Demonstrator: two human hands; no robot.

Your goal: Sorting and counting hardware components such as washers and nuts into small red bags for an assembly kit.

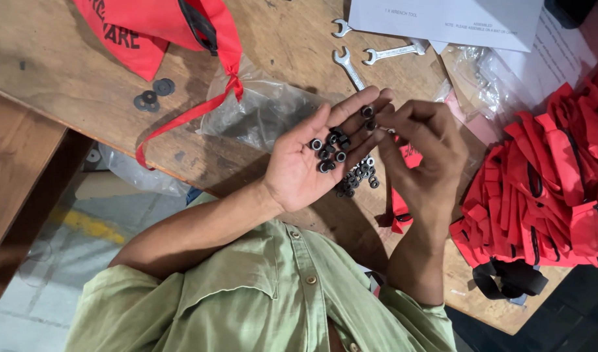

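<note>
Progress: a batch of small black nuts (330, 151) lies in the palm; more nuts (359, 177) sit heaped on the table (64, 72) below, apparently not yet picked through.
Left hand (315, 160): spread flat, palm up, cradling the nuts.
Right hand (421, 146): fingertips pressed together, pinching one nut at the left fingertips.
Nearby: wrenches (367, 55), red bags (553, 176).

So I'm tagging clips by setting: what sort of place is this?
Probably a workshop packing bench: a left hand holds small black nuts over a wooden table, with wrenches and stacked red pouches nearby.
</note>
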